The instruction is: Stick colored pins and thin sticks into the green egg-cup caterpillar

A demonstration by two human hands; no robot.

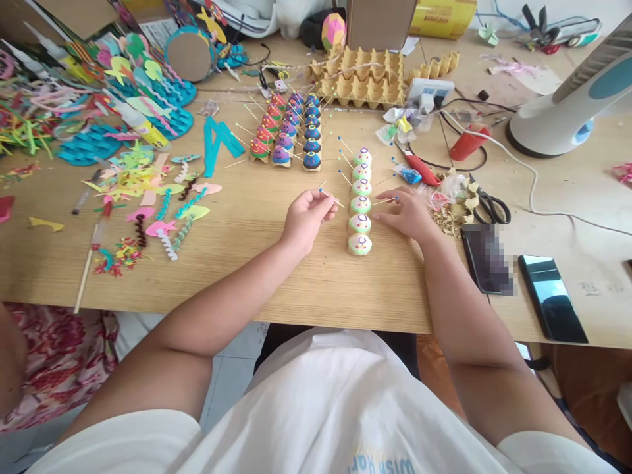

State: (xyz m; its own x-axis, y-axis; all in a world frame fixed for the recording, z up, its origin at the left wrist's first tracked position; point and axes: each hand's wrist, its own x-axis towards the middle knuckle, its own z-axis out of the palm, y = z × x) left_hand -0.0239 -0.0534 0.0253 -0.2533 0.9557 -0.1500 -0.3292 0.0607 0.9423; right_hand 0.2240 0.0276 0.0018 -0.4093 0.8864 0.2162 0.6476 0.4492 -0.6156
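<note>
- Landmark: white egg-cup row (360, 205), six domed cups in a line running away from the person's body, each with a purple ring and small coloured dots.
- Left hand (309, 214): just left of the white egg-cup row, fingers pinched closed on a thin stick (340, 203) whose pale end points toward the row, short of touching it. A blue tip shows at the fingers; whether a second stick is held, cannot tell.
- Right hand (405, 212): just right of the row, loosely open, thumb spread from the forefinger. A blue-tipped stick (390, 199) crosses between; contact with it or with the cups, cannot tell.
- More blue-tipped sticks angle out from the row's far cups, to both sides.
- Beyond the row and to its left: red cups (266, 125), purple cups (288, 130) and blue cups (312, 133), three lines side by side, sticks projecting.
- Farther left of the row: teal strips (210, 148), then paper fish and twisted pieces, scattered.
- Behind the row: tan egg tray (363, 78).
- Right of the row, past the right hand: black-handled scissors (494, 207), with two phones (552, 296) nearer the table edge.
</note>
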